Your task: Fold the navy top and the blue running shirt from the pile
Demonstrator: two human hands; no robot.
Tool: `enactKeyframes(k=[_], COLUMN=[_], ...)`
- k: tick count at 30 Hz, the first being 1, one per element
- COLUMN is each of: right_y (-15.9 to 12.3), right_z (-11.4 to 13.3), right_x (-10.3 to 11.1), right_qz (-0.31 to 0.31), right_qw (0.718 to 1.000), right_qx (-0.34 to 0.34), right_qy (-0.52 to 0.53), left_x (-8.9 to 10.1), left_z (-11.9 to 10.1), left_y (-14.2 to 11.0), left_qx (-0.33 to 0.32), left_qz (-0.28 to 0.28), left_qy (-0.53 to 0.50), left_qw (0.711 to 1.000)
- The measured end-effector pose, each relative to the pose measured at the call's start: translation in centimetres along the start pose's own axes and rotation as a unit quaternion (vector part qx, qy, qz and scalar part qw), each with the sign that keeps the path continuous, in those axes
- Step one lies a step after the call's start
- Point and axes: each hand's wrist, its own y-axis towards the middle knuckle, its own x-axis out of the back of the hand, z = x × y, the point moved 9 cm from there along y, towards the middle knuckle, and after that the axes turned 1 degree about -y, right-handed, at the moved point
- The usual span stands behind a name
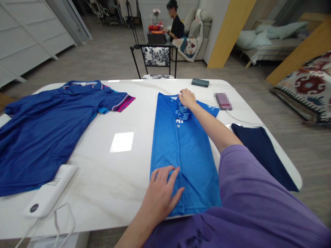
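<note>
A bright blue T-shirt (pixel 165 144) lies on the white table (pixel 95 199) in front of me, its left side folded inward over the body. A patterned sleeve shows near the collar, and the other sleeve sticks out to the right. My left hand (pixel 162 189) rests on the lower part of the shirt with its fingers spread. At the far end, my right hand (pixel 188 99) is on the collar edge, its fingers bent down and closed on the fabric. The fingertips there are partly hidden.
Dark blue polo shirts (pixel 51 127) lie stacked at left, beside a white device (pixel 50 193) with a cable. Folded navy fabric (pixel 261 148), a blurred phone (pixel 222 101) and a dark power bank (pixel 200 82) lie at right. Beyond stand a chair (pixel 156 57) and a seated person (pixel 176 26).
</note>
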Motion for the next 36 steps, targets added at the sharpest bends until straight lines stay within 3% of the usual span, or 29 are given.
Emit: enactKeyframes(k=[5,7,10,15,21,24,28,32,36], right_y=[-5.9,-8.0,-9.7,-9.7,-9.2,-8.4,-5.4,-0.1,5.5], right_z=[-14.1,-17.4,-19.2,-18.7,-18.2,-17.7,-15.3,-10.3,-3.6], right_x=[5.1,5.9,6.2,6.4,7.1,7.8,9.0,9.9,8.2], right_qz=[0.034,0.049,0.055,0.047,0.046,0.034,0.026,0.028,0.068], right_qw=[0.985,0.976,0.971,0.978,0.984,0.985,0.99,0.995,0.995], right_qx=[-0.137,-0.163,-0.163,-0.13,-0.154,-0.165,-0.139,-0.096,-0.079], right_qy=[-0.103,-0.134,-0.164,-0.156,-0.08,-0.038,-0.024,-0.015,-0.011], left_x=[-4.9,-7.0,-9.2,-10.7,-10.5,-8.1,-3.5,0.5,2.3], left_z=[-10.5,-13.8,-16.7,-18.2,-17.7,-16.3,-12.8,-8.6,-6.0], left_y=[1.5,1.9,2.3,2.7,2.8,2.8,2.2,0.3,-1.9], left_qx=[-0.123,-0.176,-0.22,-0.212,-0.165,-0.125,-0.064,-0.004,0.005], left_qz=[0.087,0.097,0.092,0.055,0.084,0.086,0.05,0.002,-0.015], left_qy=[-0.073,-0.061,-0.027,0.008,-0.035,-0.103,-0.193,-0.26,-0.3], left_qw=[0.986,0.978,0.971,0.976,0.982,0.983,0.978,0.966,0.954])
